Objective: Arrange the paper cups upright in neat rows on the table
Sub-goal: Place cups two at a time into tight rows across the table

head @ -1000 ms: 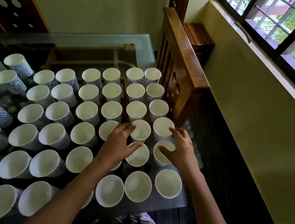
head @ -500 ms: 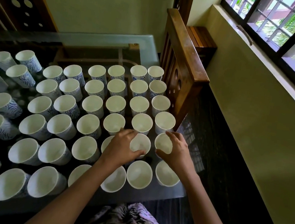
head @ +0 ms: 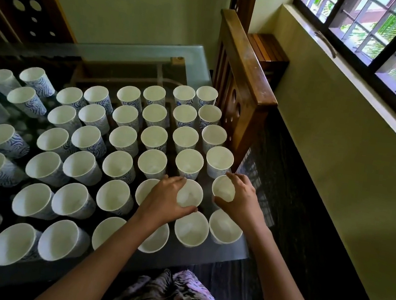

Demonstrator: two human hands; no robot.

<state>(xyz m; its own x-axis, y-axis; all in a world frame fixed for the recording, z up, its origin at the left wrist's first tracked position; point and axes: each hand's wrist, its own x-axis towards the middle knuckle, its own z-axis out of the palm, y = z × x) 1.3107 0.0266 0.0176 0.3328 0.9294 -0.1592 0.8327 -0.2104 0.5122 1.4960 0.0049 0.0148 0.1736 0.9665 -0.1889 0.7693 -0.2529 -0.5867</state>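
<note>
Nearest, a floral-print garment (head: 174, 296) shows below the near edge of the glass table (head: 203, 256). Just beyond that edge, the left hand (head: 165, 200) has thumb and fingers curled round the rim of an upright cup (head: 190, 195). The right hand (head: 243, 200) grips a neighbouring cup (head: 223, 188), which is nearer the wooden chair (head: 247, 63). Farther on, paper cups (head: 151, 164) stand upright in rows alongside the chair. Those well away from the chair are spaced less evenly. A barred window (head: 380, 35) lies beyond the chair.
</note>
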